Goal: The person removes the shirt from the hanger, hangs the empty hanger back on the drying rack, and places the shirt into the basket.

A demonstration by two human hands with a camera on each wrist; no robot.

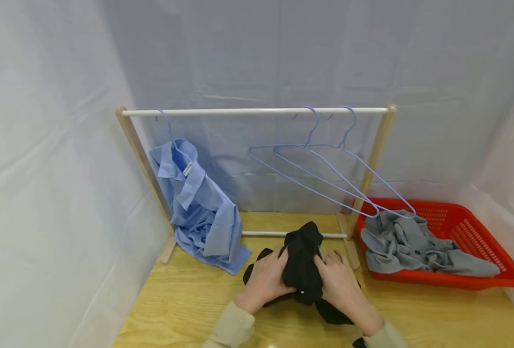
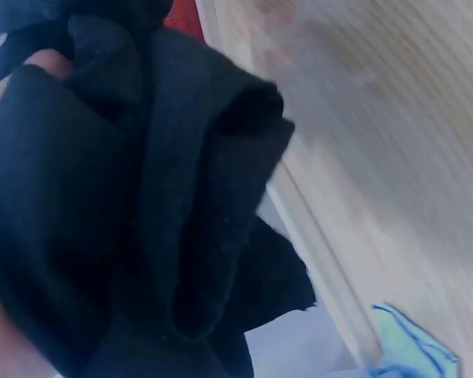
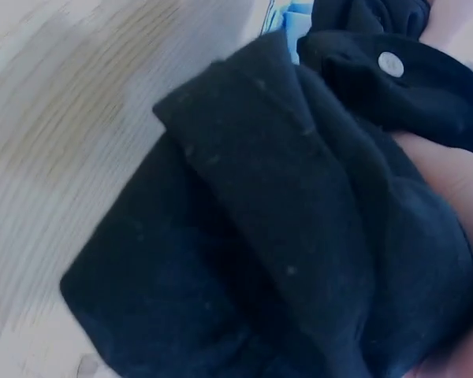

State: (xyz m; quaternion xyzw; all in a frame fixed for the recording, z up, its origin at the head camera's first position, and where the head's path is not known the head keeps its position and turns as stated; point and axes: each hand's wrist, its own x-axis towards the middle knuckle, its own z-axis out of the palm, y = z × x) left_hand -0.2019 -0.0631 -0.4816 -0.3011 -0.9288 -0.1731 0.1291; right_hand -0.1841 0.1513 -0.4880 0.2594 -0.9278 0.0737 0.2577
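Note:
A bunched black shirt (image 1: 302,263) is held up close over the wooden table in the head view. My left hand (image 1: 269,275) grips it from the left, the thumb toward the middle. From the right, my right hand (image 1: 338,282) grips the same cloth, some fingers hidden by folds. Dark folds of the shirt (image 2: 197,181) cover much of the left wrist view, with a fingertip showing at upper left. In the right wrist view a white button (image 3: 391,64) shows on a dark band of the shirt near the hand.
Behind my hands stands a rack with a white rail (image 1: 239,111). A light blue shirt (image 1: 196,208) hangs at its left, two blue hangers (image 1: 313,126) at its right. A red basket (image 1: 461,212) on the right holds grey clothing (image 1: 413,241). White sheeting (image 1: 43,169) encloses the wooden table (image 1: 174,309).

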